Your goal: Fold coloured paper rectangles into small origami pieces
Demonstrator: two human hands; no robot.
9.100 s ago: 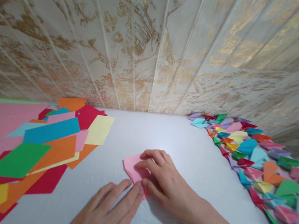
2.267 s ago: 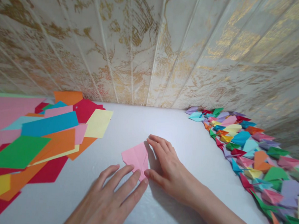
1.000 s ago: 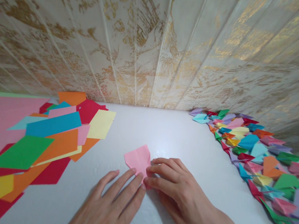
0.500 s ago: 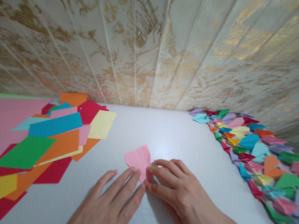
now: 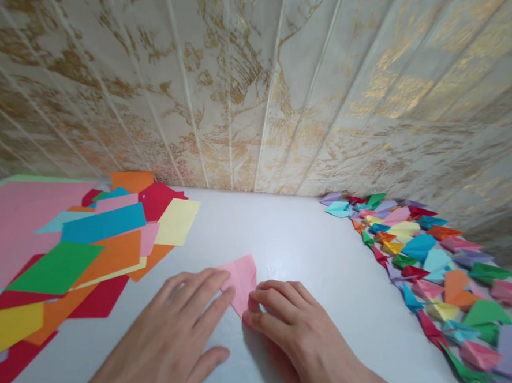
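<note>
A small folded pink paper (image 5: 241, 278) lies on the white table in front of me, with creases and a slanted right edge. My left hand (image 5: 191, 320) reaches its left side; the fingertips rest on that edge, while the thumb stands apart from the fingers. At the paper's lower right edge, my right hand (image 5: 294, 321) has its fingers curled, with the fingertips closed on the paper near its bottom point. Part of the paper's left side is covered by my left fingers.
Overlapping sheets of coloured paper (image 5: 102, 222) spread over the left of the white table (image 5: 254, 226). Along the right side lie many folded paper pieces (image 5: 417, 247) in mixed colours. Behind the table rises a patterned wall (image 5: 243, 110) with gold markings.
My left hand has shifted up and left, from the paper's lower point to its left edge, and its thumb now shows. The right hand stays at the right edge.
</note>
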